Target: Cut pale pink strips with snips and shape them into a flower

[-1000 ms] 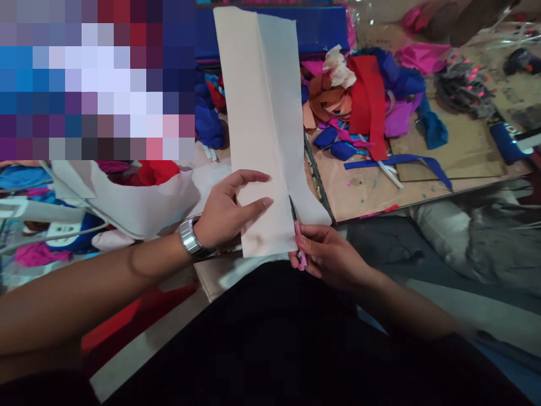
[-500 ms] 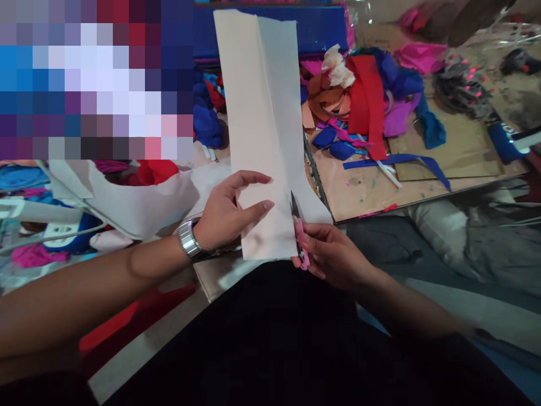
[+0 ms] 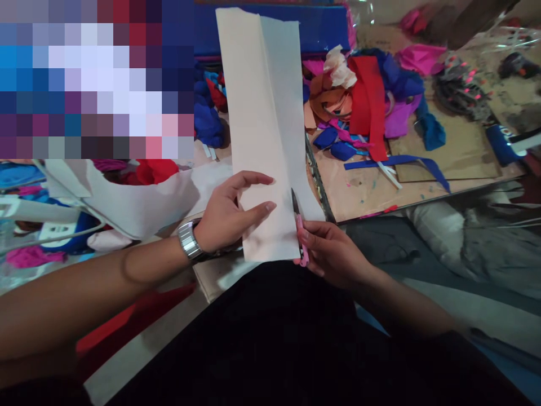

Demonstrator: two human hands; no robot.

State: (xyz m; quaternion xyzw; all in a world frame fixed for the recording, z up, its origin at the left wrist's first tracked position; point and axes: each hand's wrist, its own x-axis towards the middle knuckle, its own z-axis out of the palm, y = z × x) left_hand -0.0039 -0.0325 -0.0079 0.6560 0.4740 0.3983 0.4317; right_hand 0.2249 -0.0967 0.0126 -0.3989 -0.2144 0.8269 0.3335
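A long white sheet of paper (image 3: 262,118) with a lengthwise crease stretches from the table towards my lap. My left hand (image 3: 230,211), with a metal watch at the wrist, holds its left edge. The thumb and index finger lie apart on top, and the other fingers are hidden behind the paper. My right hand (image 3: 333,248) grips small pink-handled scissors (image 3: 301,231) near the lower right edge. Their dark blades point up and away along the paper, looking nearly closed. Right of the blades, a part of the paper (image 3: 310,206) spreads outward.
Behind the paper lies a blue box (image 3: 325,28). Red fabric strips (image 3: 367,107), blue scraps and a blue strip (image 3: 397,162) clutter the table at right, beside brown cardboard (image 3: 448,149). A white bag-like holder (image 3: 139,203) with red cloth is at left. The upper left is pixelated.
The scissors have tilted slightly and their tips sit a little higher along the paper. The right-hand part of the paper has shifted slightly left. My left hand stays nearly in place.
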